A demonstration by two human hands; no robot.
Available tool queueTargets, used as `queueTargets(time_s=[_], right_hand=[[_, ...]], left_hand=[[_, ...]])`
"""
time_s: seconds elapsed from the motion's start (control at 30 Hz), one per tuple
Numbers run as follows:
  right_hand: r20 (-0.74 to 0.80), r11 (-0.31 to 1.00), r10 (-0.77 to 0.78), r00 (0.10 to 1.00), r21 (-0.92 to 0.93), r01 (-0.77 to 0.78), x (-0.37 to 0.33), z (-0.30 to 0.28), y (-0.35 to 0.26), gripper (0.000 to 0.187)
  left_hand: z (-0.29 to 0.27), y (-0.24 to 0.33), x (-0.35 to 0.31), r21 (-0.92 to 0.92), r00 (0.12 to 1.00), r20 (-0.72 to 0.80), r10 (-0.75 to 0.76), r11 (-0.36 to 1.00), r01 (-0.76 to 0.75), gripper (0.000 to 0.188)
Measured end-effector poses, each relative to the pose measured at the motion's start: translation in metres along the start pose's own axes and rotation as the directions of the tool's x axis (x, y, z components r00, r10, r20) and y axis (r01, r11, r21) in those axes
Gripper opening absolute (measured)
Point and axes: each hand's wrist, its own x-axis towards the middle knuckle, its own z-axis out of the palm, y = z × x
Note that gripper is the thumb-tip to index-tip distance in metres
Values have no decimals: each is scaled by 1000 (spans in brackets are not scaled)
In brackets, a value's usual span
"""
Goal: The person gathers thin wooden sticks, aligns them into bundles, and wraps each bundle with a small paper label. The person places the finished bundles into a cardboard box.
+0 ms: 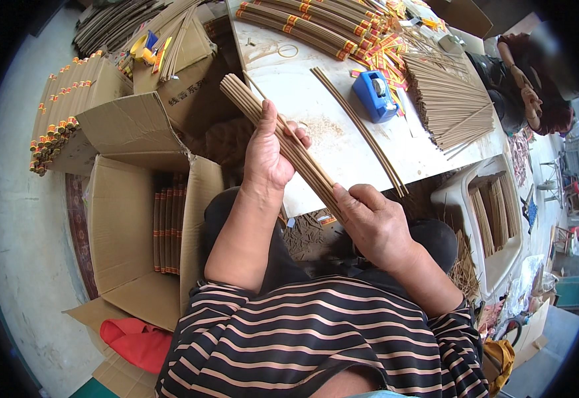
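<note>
A long bundle of brown incense sticks (249,99) runs diagonally from upper left down to lower right in front of me. My left hand (267,151) grips it around the middle, thumb up along the sticks. My right hand (373,222) closes around its lower end, near the white table's front edge (316,199). A thin row of loose sticks (359,129) lies on the table just right of the bundle. A blue tape dispenser (375,95) stands beyond them.
Banded stick bundles (302,26) line the table's back. A loose stick pile (448,99) sits at its right. An open cardboard box (137,225) with packed bundles stands at my left. A white plastic chair (495,219) holds sticks at right. Another person (534,86) sits far right.
</note>
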Motion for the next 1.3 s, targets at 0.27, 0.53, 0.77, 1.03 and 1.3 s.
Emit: queueTargets(time_s=[0.27, 0.53, 0.77, 1.03, 1.3], right_hand=[[69, 1000, 12, 998, 2, -12, 0, -2, 0, 40], [83, 999, 35, 996, -7, -35, 1, 0, -2, 39], [181, 816, 309, 934, 454, -358, 5, 2, 7, 33], [747, -218, 124, 654, 663, -716, 16, 18, 15, 42], [764, 89, 264, 588, 588, -804, 18, 30, 15, 25]], left_hand=[[2, 0, -1, -63, 999, 33, -20, 998, 22, 38], [3, 2, 0, -45, 999, 32, -19, 999, 20, 28], [3, 6, -1, -105, 995, 100, 5, 995, 5, 22], [6, 5, -5, -101, 943, 318, -94, 986, 132, 21], [7, 2, -6, 30, 985, 168, -41, 999, 36, 21]])
